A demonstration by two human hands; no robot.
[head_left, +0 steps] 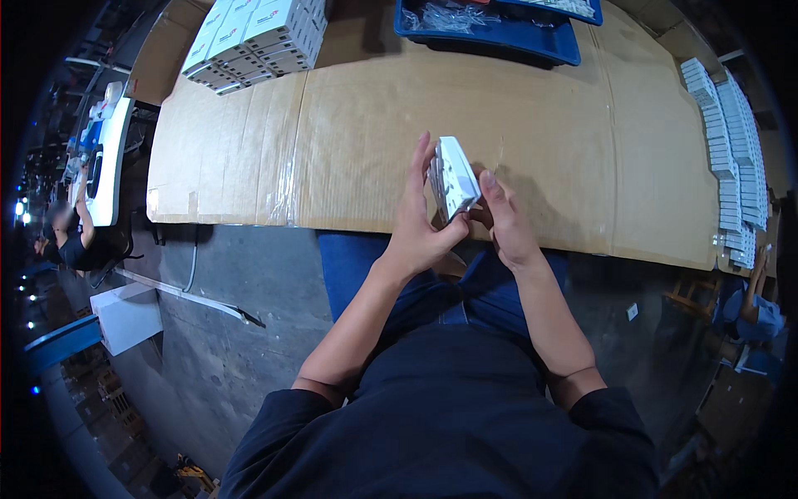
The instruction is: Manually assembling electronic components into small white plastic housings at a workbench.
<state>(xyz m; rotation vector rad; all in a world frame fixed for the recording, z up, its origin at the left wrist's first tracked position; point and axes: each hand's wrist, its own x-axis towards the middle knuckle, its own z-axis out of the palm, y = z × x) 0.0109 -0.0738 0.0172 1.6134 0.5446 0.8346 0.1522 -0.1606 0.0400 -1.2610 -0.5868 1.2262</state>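
Note:
A small white box [456, 176] with dark markings is tilted on edge between my hands, just above the near edge of the cardboard-covered table [374, 150]. My left hand [418, 220] is closed round its left side, with the thumb at the lower end and the fingers behind it. My right hand [507, 223] touches the box's lower right corner, its thumb raised along the side and its fingertips partly hidden under the box. Whether the box's end flap stands up or is folded in is too small to tell.
White printed boxes [249, 37] stand stacked at the far left of the table. Blue trays [499, 46] with clear plastic pieces sit at the back. Rows of thin white boxes [727, 150] line the right edge. People work at the far left and right.

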